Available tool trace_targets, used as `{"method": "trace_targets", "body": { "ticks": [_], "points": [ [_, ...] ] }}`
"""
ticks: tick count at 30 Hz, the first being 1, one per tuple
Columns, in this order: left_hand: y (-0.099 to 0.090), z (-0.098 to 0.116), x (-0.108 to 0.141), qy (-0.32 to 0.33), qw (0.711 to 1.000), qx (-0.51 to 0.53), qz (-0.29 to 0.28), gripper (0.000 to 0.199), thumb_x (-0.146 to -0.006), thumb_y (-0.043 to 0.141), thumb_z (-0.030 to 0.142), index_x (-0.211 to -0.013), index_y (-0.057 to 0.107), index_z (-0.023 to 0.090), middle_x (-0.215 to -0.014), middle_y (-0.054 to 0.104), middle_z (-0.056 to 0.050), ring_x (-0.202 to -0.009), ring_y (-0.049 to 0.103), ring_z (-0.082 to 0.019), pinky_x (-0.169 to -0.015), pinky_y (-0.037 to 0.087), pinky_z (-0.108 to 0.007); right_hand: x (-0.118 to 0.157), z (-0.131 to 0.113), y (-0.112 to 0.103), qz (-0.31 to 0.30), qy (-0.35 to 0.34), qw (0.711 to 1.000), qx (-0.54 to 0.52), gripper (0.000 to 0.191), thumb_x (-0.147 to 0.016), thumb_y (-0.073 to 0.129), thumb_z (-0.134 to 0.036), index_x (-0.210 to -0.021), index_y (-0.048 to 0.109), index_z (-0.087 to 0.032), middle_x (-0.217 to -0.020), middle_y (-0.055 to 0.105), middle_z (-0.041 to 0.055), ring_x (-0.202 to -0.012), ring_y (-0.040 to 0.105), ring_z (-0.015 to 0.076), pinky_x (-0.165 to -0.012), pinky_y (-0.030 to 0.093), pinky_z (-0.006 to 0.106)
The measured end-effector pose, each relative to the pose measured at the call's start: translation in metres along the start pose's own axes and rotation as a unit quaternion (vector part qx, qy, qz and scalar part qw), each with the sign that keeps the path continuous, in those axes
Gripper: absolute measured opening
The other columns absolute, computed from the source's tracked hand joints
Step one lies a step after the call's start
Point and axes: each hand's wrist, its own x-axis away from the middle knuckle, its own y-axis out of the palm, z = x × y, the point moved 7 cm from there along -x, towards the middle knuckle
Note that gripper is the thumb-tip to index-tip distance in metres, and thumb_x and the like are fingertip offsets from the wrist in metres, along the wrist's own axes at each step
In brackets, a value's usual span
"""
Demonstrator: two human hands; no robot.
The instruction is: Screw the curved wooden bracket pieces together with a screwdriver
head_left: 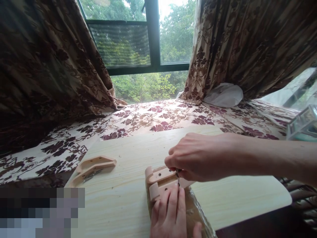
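Pale wooden pieces [156, 176] with small dark holes lie on a brown block [192, 206] that looks wrapped in shiny film or tape. My left hand [170, 211] lies over the near wooden piece with its fingers stretched out, pressing it against the block; its thumb is apart on the right. Above them, my right hand [192, 160] is closed around a thin metal tool [178, 179], whose shaft points down at the wood just beyond my left fingertips. The fingers hide the tool's upper part, so its kind cannot be made out.
On the light wood-grain tabletop [123, 198], angled wooden pieces [95, 163] lie to the left with thin metal bits [92, 175] beside them. A clear plastic box [303, 122] stands at far right. Patterned cloth [160, 115], a white plastic bag [224, 95] and curtains [49, 59] are beyond.
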Motion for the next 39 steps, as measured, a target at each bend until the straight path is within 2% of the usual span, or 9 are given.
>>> {"method": "trace_targets", "body": {
  "ticks": [4, 9, 12, 18, 23, 26, 29, 33, 39],
  "points": [
    [0.000, 0.000, 0.000, 0.001, 1.000, 0.001, -0.004, 0.047, -0.090, 0.035, 0.048, -0.109, 0.063, 0.016, -0.109, 0.067, -0.007, -0.102, 0.057, -0.021, -0.092, 0.035, -0.036, 0.000, -0.003, 0.002, -0.022, -0.008, 1.000, 0.008, 0.011, -0.083, 0.053, -0.016, -0.080, 0.064, -0.017, -0.070, 0.066, 0.0021, -0.050, 0.046, 0.0119, -0.043, 0.021, 0.027],
    [0.001, -0.001, 0.001, -0.012, 1.000, 0.002, -0.003, 0.049, -0.089, 0.034, 0.053, -0.107, 0.064, 0.018, -0.107, 0.068, -0.007, -0.101, 0.058, -0.022, -0.091, 0.034, -0.037, -0.003, 0.003, 0.003, 0.016, 0.010, 1.000, 0.015, 0.016, -0.082, 0.050, -0.020, -0.074, 0.064, -0.016, -0.062, 0.064, 0.0034, -0.046, 0.044, 0.0125, -0.042, 0.018, 0.028],
    [0.001, -0.001, 0.002, -0.014, 1.000, -0.002, -0.002, 0.050, -0.090, 0.031, 0.053, -0.106, 0.064, 0.018, -0.106, 0.068, -0.007, -0.100, 0.058, -0.022, -0.091, 0.035, -0.037, -0.002, 0.004, 0.001, 0.015, 0.017, 1.000, 0.012, 0.010, -0.080, 0.055, -0.023, -0.077, 0.063, -0.017, -0.064, 0.065, 0.0031, -0.047, 0.045, 0.0123, -0.043, 0.018, 0.027],
    [0.003, -0.001, 0.003, -0.016, 1.000, 0.003, -0.010, 0.047, -0.090, 0.032, 0.049, -0.108, 0.063, 0.018, -0.108, 0.067, -0.006, -0.102, 0.057, -0.023, -0.091, 0.036, -0.038, -0.005, 0.000, 0.001, 0.012, -0.011, 1.000, 0.019, 0.008, -0.080, 0.054, -0.014, -0.077, 0.060, -0.017, -0.069, 0.065, 0.0017, -0.050, 0.046, 0.0112, -0.044, 0.021, 0.026],
    [0.002, 0.000, 0.003, -0.011, 1.000, -0.003, -0.006, 0.048, -0.090, 0.031, 0.049, -0.107, 0.063, 0.018, -0.105, 0.067, -0.006, -0.101, 0.058, -0.023, -0.090, 0.036, -0.038, -0.009, 0.007, 0.008, 0.027, 0.019, 0.999, 0.022, 0.013, -0.082, 0.053, -0.023, -0.074, 0.061, -0.016, -0.061, 0.063, 0.0024, -0.047, 0.046, 0.0123, -0.044, 0.018, 0.028],
    [0.002, -0.001, 0.003, -0.013, 1.000, -0.006, -0.010, 0.048, -0.090, 0.030, 0.049, -0.106, 0.063, 0.018, -0.105, 0.067, -0.006, -0.101, 0.057, -0.023, -0.090, 0.036, -0.038, -0.007, 0.010, 0.005, 0.027, 0.036, 0.999, 0.020, 0.013, -0.080, 0.057, -0.028, -0.078, 0.062, -0.016, -0.062, 0.063, 0.0025, -0.047, 0.046, 0.0130, -0.043, 0.018, 0.028],
    [0.002, -0.001, 0.002, -0.016, 1.000, -0.004, -0.019, 0.047, -0.091, 0.031, 0.048, -0.108, 0.062, 0.018, -0.106, 0.066, -0.006, -0.102, 0.057, -0.023, -0.091, 0.035, -0.038, -0.003, 0.006, -0.003, 0.022, 0.018, 1.000, 0.006, 0.011, -0.079, 0.058, -0.022, -0.087, 0.062, -0.017, -0.068, 0.064, 0.0011, -0.049, 0.046, 0.0124, -0.043, 0.021, 0.027],
    [0.002, 0.000, 0.002, -0.014, 1.000, 0.001, -0.020, 0.048, -0.090, 0.031, 0.049, -0.108, 0.062, 0.017, -0.106, 0.066, -0.007, -0.102, 0.057, -0.023, -0.092, 0.035, -0.038, -0.002, -0.001, -0.005, 0.011, -0.006, 1.000, 0.001, 0.009, -0.081, 0.052, -0.014, -0.080, 0.061, -0.017, -0.067, 0.062, 0.0003, -0.050, 0.044, 0.0116, -0.044, 0.024, 0.027],
    [0.002, 0.000, 0.003, -0.010, 1.000, -0.005, -0.012, 0.048, -0.090, 0.031, 0.049, -0.108, 0.062, 0.018, -0.106, 0.066, -0.007, -0.102, 0.057, -0.023, -0.091, 0.035, -0.038, -0.007, -0.003, -0.001, 0.046, -0.008, 0.999, 0.005, 0.014, -0.083, 0.050, -0.020, -0.078, 0.062, -0.015, -0.062, 0.061, 0.0015, -0.044, 0.039, 0.0121, -0.042, 0.020, 0.029]
  ]
}}
